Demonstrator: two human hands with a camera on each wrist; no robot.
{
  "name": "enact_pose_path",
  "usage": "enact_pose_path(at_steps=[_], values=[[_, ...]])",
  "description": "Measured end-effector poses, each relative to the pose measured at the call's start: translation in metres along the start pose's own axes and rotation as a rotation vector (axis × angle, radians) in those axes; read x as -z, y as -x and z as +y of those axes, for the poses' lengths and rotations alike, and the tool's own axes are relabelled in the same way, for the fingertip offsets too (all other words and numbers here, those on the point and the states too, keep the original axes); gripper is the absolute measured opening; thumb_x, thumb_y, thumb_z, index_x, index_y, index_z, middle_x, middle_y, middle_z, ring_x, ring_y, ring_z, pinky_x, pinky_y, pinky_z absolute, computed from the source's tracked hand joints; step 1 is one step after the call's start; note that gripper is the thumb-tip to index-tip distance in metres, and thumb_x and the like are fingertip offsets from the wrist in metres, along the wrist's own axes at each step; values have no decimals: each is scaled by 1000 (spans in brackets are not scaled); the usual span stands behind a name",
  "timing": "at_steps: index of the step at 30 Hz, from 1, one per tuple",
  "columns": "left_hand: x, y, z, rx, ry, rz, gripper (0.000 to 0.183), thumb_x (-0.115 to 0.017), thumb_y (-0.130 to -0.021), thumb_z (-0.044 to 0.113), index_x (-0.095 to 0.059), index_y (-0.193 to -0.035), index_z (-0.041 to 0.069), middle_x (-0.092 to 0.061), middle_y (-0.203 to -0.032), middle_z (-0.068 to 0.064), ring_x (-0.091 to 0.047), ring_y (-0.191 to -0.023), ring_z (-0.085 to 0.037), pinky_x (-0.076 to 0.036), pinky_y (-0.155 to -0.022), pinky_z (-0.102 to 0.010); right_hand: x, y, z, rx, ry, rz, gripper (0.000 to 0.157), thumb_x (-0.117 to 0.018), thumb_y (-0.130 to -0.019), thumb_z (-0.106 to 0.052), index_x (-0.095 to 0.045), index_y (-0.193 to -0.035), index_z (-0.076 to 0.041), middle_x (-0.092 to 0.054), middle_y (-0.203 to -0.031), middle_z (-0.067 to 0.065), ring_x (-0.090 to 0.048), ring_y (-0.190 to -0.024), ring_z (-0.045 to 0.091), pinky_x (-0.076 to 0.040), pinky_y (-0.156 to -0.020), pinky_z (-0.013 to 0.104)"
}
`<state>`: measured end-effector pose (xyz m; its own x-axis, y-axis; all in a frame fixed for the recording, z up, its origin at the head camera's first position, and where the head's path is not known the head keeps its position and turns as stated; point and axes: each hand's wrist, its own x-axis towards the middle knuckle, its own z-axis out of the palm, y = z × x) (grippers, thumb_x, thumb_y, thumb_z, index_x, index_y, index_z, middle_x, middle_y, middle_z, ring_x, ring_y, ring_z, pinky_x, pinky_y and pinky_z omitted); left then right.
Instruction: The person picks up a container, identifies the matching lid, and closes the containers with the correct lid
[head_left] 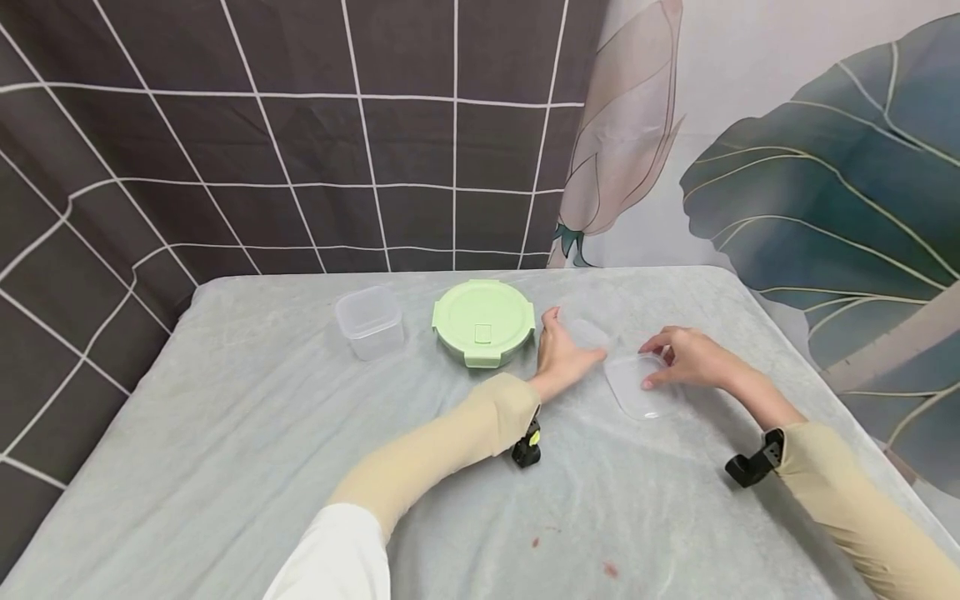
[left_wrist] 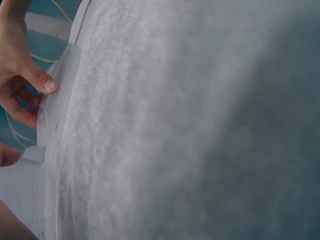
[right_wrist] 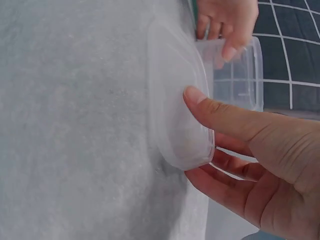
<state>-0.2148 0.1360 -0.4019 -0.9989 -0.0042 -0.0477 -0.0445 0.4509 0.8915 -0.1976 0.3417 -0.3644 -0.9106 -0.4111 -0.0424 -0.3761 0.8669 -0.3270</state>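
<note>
With its thumb and fingers spread around it, my left hand [head_left: 564,358] holds a clear plastic container [head_left: 588,333], whose see-through wall [right_wrist: 237,90] shows beyond the lid in the right wrist view. My right hand [head_left: 690,358] pinches a clear, rounded-corner lid [head_left: 633,392] by its edge. In the right wrist view the thumb lies on top of the lid [right_wrist: 172,110], and the fingers curl at its far edge. The lid is just right of the container, low over the cloth. Much of the container is hard to make out.
Left of my left hand stands a round bowl with a green clip lid [head_left: 483,321]. Farther left is another clear container [head_left: 371,325]. A grey cloth [head_left: 262,433] covers the table, and dark gridded fabric [head_left: 300,150] hangs behind it.
</note>
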Motion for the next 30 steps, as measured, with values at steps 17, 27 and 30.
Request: enact_pose_path(at_steps=[17,27,30], values=[[-2,-1,4,2,13,16,99,-85,-55,33,-25,-132,16,-45,-131,-7,-46,-118,-20,-39,-100,-29,28,14,1,22,-163,-79,11,-67,-80,-18,-66,-88,-11,-66,-80,0,-57,-67,3,-50,-56,19],[3,-7,0,-66,-56,-19,91,-80,-63,30,-29,-137,16,-40,-134,-4,-39,-124,-17,-34,-105,-28,36,20,-15,110,-86,123,9,-68,-79,-12,-62,-86,-13,-60,-73,-4,-50,-66,-1,-47,-57,19],[4,-6,0,-59,-17,-49,92,-79,-65,28,-25,-139,16,-37,-137,-3,-38,-126,-16,-35,-105,-26,41,18,-21,142,-40,218,9,-68,-78,-12,-62,-85,-13,-61,-76,-4,-50,-70,-2,-49,-58,18]])
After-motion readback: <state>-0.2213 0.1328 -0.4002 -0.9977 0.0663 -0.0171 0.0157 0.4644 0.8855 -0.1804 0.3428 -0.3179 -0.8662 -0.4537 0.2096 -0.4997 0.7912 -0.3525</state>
